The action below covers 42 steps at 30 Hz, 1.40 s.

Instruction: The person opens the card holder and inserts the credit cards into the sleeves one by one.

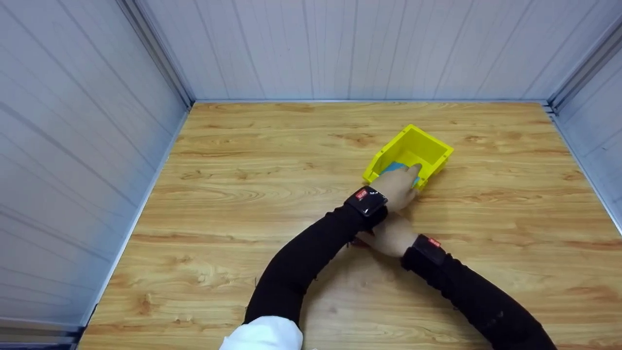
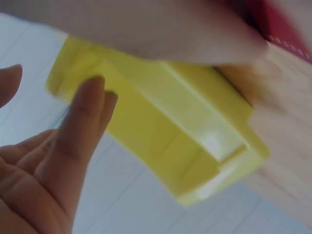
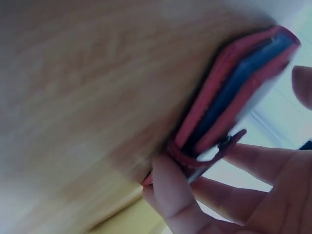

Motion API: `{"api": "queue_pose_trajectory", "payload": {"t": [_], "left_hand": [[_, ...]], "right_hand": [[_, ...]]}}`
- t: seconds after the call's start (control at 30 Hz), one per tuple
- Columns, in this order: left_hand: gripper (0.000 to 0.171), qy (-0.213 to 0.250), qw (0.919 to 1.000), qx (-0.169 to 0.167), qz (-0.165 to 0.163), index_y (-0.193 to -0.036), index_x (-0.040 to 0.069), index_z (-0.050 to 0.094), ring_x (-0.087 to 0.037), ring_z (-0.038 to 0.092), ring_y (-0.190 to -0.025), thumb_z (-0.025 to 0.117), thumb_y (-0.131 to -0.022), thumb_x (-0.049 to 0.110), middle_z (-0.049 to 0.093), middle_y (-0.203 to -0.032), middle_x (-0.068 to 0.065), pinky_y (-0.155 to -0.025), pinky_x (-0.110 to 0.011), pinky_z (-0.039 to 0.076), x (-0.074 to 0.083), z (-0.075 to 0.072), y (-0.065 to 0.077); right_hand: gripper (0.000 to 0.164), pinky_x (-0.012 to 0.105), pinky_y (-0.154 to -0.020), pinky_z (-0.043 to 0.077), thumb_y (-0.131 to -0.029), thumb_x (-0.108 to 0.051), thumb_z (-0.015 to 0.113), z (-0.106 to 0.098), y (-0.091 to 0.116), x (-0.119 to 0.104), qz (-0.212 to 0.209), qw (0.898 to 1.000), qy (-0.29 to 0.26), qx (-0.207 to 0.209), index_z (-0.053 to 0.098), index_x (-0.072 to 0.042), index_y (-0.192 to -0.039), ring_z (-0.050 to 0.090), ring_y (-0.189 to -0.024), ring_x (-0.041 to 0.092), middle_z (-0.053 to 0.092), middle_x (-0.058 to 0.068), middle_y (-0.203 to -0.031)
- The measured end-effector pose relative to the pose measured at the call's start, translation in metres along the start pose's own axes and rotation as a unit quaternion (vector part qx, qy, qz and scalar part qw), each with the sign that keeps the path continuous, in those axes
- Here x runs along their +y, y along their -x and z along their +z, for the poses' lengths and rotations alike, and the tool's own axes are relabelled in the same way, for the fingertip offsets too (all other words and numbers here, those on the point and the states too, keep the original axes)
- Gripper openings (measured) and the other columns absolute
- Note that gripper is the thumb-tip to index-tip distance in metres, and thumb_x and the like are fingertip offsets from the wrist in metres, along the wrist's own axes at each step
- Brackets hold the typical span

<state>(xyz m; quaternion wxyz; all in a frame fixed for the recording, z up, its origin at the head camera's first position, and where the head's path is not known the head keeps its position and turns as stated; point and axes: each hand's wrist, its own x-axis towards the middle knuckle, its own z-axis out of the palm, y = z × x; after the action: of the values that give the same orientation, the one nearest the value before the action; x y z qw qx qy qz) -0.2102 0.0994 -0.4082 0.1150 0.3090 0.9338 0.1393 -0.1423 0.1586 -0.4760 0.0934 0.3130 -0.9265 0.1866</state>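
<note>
My left hand [image 1: 396, 187] reaches over the front of a yellow bin [image 1: 427, 146]. In the left wrist view its fingers [image 2: 78, 122] are extended beside the bin, with nothing between them and the thumb. A blue piece [image 1: 393, 166] shows in the bin, partly covered by this hand. Below the left wrist, my right hand [image 1: 391, 236] pinches a red wallet [image 3: 234, 87] near its snap strap [image 3: 195, 163]. The wallet gapes a little along its edge, showing a blue lining or insert. In the head view the left arm hides most of the wallet.
The wood-grain table [image 1: 233, 194] extends around the hands. Pale panel walls [image 1: 311, 48] enclose its back and sides. My two forearms, in black sleeves, cross close to each other, the left wrist above the right hand.
</note>
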Motion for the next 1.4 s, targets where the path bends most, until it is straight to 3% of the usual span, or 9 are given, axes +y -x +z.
{"api": "queue_pose_trajectory", "payload": {"t": [0.13, 0.37, 0.47, 0.6, 0.77, 0.97, 1.1, 1.23, 1.4], "left_hand": [[0.062, -0.001, 0.9986, 0.051, 0.014, -0.146, 0.012, 0.019, -0.014, 0.043, -0.125, 0.045, -0.095, 0.036, 0.037, -0.143, -0.006, -0.102, -0.025, 0.037, -0.011, -0.007, 0.015], [0.063, 0.004, 0.9898, 0.142, -0.002, -0.145, 0.012, 0.023, -0.021, 0.042, -0.127, 0.047, -0.093, 0.038, 0.035, -0.145, -0.010, -0.098, -0.032, 0.042, -0.032, -0.015, 0.044], [0.063, -0.004, 0.9848, 0.173, -0.013, -0.144, 0.010, 0.026, -0.023, 0.042, -0.127, 0.050, -0.092, 0.037, 0.036, -0.143, -0.012, -0.099, -0.034, 0.042, -0.043, -0.013, 0.055], [0.063, 0.002, 0.9818, 0.187, -0.030, -0.143, 0.010, 0.029, -0.025, 0.043, -0.126, 0.052, -0.091, 0.037, 0.038, -0.142, -0.013, -0.097, -0.036, 0.043, -0.057, -0.004, 0.065], [0.067, 0.001, 0.9841, 0.173, -0.043, -0.142, 0.008, 0.030, -0.027, 0.042, -0.126, 0.056, -0.088, 0.039, 0.039, -0.141, -0.015, -0.099, -0.039, 0.041, -0.070, 0.009, 0.074], [0.079, -0.034, 0.9903, 0.116, -0.068, -0.143, 0.007, 0.029, -0.033, 0.039, -0.128, 0.055, -0.084, 0.052, 0.036, -0.143, -0.015, -0.100, -0.041, 0.040, -0.072, 0.026, 0.083], [0.088, -0.053, 0.9941, 0.063, -0.071, -0.144, 0.005, 0.027, -0.037, 0.034, -0.131, 0.054, -0.081, 0.060, 0.031, -0.146, -0.016, -0.102, -0.043, 0.037, -0.071, 0.039, 0.086], [0.094, -0.057, 0.9962, 0.021, -0.062, -0.144, 0.006, 0.028, -0.037, 0.031, -0.133, 0.057, -0.076, 0.065, 0.028, -0.148, -0.013, -0.103, -0.042, 0.036, -0.069, 0.049, 0.089], [0.093, -0.049, 0.9978, 0.010, -0.042, -0.142, 0.008, 0.032, -0.034, 0.030, -0.134, 0.062, -0.074, 0.062, 0.027, -0.149, -0.012, -0.105, -0.039, 0.034, -0.069, 0.056, 0.089]], "right_hand": [[0.046, 0.040, -0.094, 0.042, -0.086, -0.037, 0.060, 0.000, 0.001, 0.011, 0.013, 0.999, -0.030, 0.007, 0.055, -0.007, -0.121, 0.054, -0.110, 0.024, 0.059, 0.012, -0.118], [0.057, 0.042, -0.094, 0.043, -0.087, -0.029, 0.061, -0.015, -0.004, 0.020, 0.057, 0.997, -0.051, -0.028, 0.044, -0.003, -0.134, 0.053, -0.112, 0.026, 0.053, 0.015, -0.128], [0.055, 0.040, -0.084, 0.047, -0.088, -0.034, 0.058, -0.021, -0.007, 0.022, 0.087, 0.995, -0.043, -0.033, 0.045, -0.004, -0.133, 0.057, -0.099, 0.025, 0.058, 0.015, -0.116], [0.051, 0.037, -0.070, 0.045, -0.090, -0.036, 0.055, -0.030, -0.013, 0.024, 0.129, 0.990, -0.051, -0.029, 0.049, -0.005, -0.130, 0.053, -0.078, 0.022, 0.059, 0.012, -0.097], [0.048, 0.041, -0.076, 0.048, -0.089, -0.036, 0.056, -0.032, -0.016, 0.026, 0.156, 0.986, -0.046, -0.024, 0.054, -0.002, -0.122, 0.057, -0.086, 0.026, 0.060, 0.016, -0.105], [0.029, 0.031, -0.058, 0.040, -0.084, -0.035, 0.063, -0.023, -0.015, 0.027, 0.161, 0.986, -0.030, -0.040, 0.060, -0.007, -0.088, 0.050, -0.067, 0.019, 0.055, 0.005, -0.077], [0.033, 0.028, -0.052, 0.036, -0.081, -0.040, 0.065, -0.019, -0.015, 0.027, 0.171, 0.982, -0.016, -0.078, 0.056, -0.009, -0.076, 0.047, -0.059, 0.016, 0.051, 0.001, -0.067], [0.037, 0.027, -0.048, 0.032, -0.079, -0.043, 0.066, -0.014, -0.015, 0.025, 0.177, 0.978, -0.018, -0.109, 0.055, -0.009, -0.071, 0.046, -0.053, 0.015, 0.049, -0.001, -0.059], [0.032, 0.027, -0.049, 0.034, -0.078, -0.041, 0.067, -0.011, -0.016, 0.022, 0.167, 0.978, -0.024, -0.121, 0.058, -0.010, -0.074, 0.048, -0.055, 0.014, 0.051, -0.003, -0.060]]}}
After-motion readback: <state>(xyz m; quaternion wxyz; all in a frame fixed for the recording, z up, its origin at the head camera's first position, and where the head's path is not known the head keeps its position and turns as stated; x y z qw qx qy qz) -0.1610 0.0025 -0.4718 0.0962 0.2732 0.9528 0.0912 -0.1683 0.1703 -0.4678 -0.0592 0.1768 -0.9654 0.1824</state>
